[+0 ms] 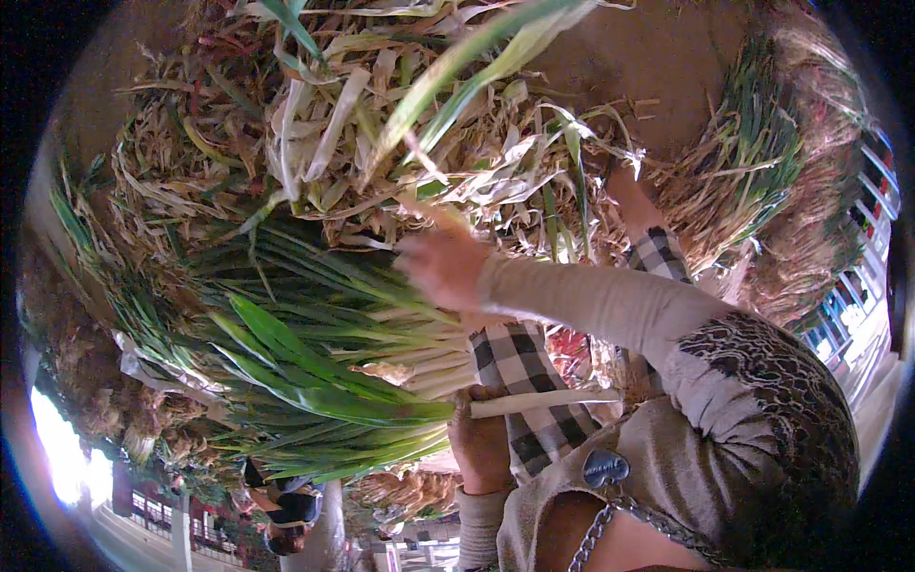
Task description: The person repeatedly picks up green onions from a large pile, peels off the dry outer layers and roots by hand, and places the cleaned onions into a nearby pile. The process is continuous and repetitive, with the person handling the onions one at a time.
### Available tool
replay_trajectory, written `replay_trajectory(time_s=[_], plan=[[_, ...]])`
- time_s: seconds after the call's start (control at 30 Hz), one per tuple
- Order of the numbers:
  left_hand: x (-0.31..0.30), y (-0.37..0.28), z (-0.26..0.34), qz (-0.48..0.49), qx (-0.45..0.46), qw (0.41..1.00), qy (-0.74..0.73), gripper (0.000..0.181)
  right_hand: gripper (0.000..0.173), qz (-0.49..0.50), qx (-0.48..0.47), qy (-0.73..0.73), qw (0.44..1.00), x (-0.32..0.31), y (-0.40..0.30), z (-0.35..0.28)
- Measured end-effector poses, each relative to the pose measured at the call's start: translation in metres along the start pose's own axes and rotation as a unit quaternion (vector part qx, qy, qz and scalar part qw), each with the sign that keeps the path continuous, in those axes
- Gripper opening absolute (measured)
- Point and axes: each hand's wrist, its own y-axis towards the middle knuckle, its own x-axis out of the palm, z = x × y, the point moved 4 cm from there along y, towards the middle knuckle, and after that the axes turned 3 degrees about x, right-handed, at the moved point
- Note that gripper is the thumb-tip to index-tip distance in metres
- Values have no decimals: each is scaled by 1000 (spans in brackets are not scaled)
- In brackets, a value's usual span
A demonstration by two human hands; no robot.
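My left hand [477, 442] grips a long green onion or leek [550, 402] around its stem. The white stalk points right and the broad green leaves fan out left. Across the view reaches my right hand [444, 263], blurred by motion over the peeled husks. Something yellowish shows by its fingers, but whether it is held I cannot tell. Below the right hand lies a wide bundle of similar onions [422, 342], white stems right and green tops left. A long pale-green leaf [457, 79], also blurred, slants above the husks.
A heap of dry peeled leaves [343, 136] covers the ground ahead. More onion bundles [758, 157] lie at the right, others [93, 243] at the left. Black-and-white checked cloth [525, 372] covers the legs. A chain with a heart pendant [606, 468] hangs close to the camera.
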Motion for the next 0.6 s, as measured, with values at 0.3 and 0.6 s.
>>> replay_trajectory(time_s=[0.3, 0.6], plan=[[-2, 25, -31, 2, -91, 992, 87, 21, 34, 363, 326, 388, 782, -87, 46, 165], [-11, 37, -21, 22, -94, 995, 40, 23, 67, 191, 373, 354, 836, -75, 151, 171]])
